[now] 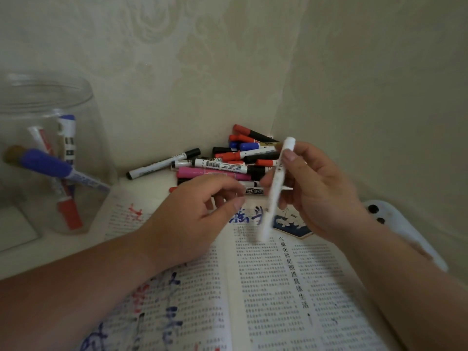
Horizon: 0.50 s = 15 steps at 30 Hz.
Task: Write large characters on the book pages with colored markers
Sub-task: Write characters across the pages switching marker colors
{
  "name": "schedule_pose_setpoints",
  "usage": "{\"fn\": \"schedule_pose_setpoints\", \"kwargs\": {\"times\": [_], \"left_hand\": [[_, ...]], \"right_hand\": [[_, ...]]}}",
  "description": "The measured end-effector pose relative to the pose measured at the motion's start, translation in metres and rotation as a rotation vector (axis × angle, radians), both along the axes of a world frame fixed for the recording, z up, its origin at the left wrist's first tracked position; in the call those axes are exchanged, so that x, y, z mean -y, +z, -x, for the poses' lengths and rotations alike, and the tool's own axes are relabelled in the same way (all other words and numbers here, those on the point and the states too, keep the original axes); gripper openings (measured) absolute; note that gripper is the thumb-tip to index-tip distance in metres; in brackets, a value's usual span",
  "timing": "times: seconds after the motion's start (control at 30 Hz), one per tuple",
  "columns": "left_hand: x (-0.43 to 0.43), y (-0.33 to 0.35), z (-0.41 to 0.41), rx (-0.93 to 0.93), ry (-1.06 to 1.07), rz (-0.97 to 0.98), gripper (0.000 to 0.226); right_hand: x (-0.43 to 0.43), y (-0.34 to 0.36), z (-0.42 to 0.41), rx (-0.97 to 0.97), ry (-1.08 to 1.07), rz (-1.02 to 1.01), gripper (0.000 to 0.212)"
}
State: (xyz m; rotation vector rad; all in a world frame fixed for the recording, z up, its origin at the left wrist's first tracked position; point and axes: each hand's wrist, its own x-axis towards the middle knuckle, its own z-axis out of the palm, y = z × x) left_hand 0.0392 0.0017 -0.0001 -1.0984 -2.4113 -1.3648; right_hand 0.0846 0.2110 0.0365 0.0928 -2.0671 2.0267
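The right hand (pixel 314 191) pinched a white marker (pixel 276 183) above the open book (pixel 273 287). Just left of it hovered the left hand (pixel 192 219), fingers loosely curled, holding nothing. Beyond both hands, markers (pixel 222 164) lay heaped on the desk (pixel 81 245).

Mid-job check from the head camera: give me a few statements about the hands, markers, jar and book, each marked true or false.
1. The right hand grips a white marker. True.
2. The open book has no marker writing on it. False: large blue and red characters cover its left page.
3. The clear jar holds several markers. True.
4. The marker pile lies on the book's right page. False: it lies beyond the book, in the wall corner.
5. The left hand reaches into the jar. False: it is over the book, beside the white marker.
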Motion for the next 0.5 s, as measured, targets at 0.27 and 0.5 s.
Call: {"fn": "schedule_pose_setpoints", "kwargs": {"times": [0.27,0.5], "left_hand": [[0.0018,0.0013,0.0028,-0.109,0.03,-0.053,0.057],[0.0018,-0.0002,0.0,-0.015,-0.171,0.033,0.053]], "right_hand": [[0.0024,0.0064,-0.0049,0.213,0.209,0.151,0.033],[0.004,0.0007,-0.007,0.236,0.497,-0.041,0.038]]}}
